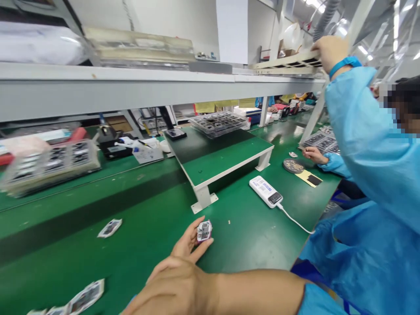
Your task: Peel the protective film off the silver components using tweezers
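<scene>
Glossy square packet (204, 231) | right hand (173, 284) half-closed, gripping it | green rubber mat (98, 258)

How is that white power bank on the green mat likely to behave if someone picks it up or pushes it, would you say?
The power bank looks stiff and probably heavy for its size, being a solid block. Lying flat on the green mat, it should slide rather than roll. Its white cable may drag behind.

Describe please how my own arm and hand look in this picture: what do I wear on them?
Your right hand is bare, with no glove, and your forearm is bare too. A loose light blue sleeve of thin gown material begins near the elbow.
</scene>
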Demonstrator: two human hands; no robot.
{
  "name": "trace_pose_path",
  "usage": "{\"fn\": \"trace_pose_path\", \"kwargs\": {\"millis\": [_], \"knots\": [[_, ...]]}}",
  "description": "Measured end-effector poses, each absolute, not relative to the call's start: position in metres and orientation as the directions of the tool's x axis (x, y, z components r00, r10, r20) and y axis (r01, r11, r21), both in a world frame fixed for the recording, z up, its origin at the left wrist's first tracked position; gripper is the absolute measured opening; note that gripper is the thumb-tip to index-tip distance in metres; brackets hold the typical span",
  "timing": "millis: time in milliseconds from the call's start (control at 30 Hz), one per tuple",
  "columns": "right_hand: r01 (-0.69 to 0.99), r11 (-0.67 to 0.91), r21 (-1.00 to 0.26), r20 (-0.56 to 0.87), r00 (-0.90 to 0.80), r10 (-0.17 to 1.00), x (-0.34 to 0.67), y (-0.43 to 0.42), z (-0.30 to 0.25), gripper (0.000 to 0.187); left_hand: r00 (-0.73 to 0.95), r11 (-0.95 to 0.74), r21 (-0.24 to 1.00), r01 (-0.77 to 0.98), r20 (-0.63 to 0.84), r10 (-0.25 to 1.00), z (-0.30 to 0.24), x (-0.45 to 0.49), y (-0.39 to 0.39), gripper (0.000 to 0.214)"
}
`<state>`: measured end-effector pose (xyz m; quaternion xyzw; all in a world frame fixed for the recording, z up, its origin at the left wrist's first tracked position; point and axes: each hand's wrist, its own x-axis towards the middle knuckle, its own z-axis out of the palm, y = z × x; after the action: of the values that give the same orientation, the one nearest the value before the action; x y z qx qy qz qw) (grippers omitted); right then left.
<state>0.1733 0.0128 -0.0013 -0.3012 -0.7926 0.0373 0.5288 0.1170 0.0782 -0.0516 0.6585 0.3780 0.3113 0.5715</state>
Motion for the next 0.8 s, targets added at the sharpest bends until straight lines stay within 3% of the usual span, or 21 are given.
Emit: {"fn": "trace_pose_path", "kwargs": {"millis": [67, 133, 200, 267, 400, 533, 800], "knots": [[0.367, 0.847, -0.386, 0.845, -0.227, 0.484, 0.173, 0.013, -0.001, 0.018, 0.497, 0.151, 0.986, 0.066, -0.164, 0.852, -0.048, 0.088, 0.076, 0.079], [0.312, 0.840, -0.444, 0.843, -0.172, 0.509, 0.173, 0.012, 0.004, 0.013, 0.475, 0.283, 0.959, 0.003, -0.250, 0.844, -0.037, 0.059, 0.068, 0.074], [0.242, 0.809, -0.536, 0.832, -0.011, 0.555, 0.175, 0.010, 0.011, 0.009, 0.404, 0.306, 0.950, -0.069, -0.254, 0.879, -0.022, 0.034, 0.056, 0.070], [0.194, 0.707, -0.680, 0.731, 0.105, 0.674, 0.176, 0.011, 0.015, 0.007, 0.358, 0.302, 0.952, -0.055, -0.264, 0.896, -0.009, 0.017, 0.042, 0.063], [0.045, 0.484, -0.874, 0.485, 0.152, 0.861, 0.174, 0.015, 0.006, 0.008, 0.276, 0.276, 0.961, 0.005, -0.266, 0.924, 0.004, -0.002, 0.022, 0.060], [0.025, 0.394, -0.919, 0.394, 0.092, 0.914, 0.168, 0.017, -0.010, 0.010, 0.254, 0.263, 0.964, -0.030, -0.248, 0.935, 0.006, -0.009, 0.013, 0.067], [-0.029, 0.406, -0.913, 0.405, 0.038, 0.913, 0.160, 0.015, -0.017, 0.009, 0.352, 0.324, 0.943, -0.078, -0.278, 0.894, 0.005, -0.014, 0.012, 0.066]]}}
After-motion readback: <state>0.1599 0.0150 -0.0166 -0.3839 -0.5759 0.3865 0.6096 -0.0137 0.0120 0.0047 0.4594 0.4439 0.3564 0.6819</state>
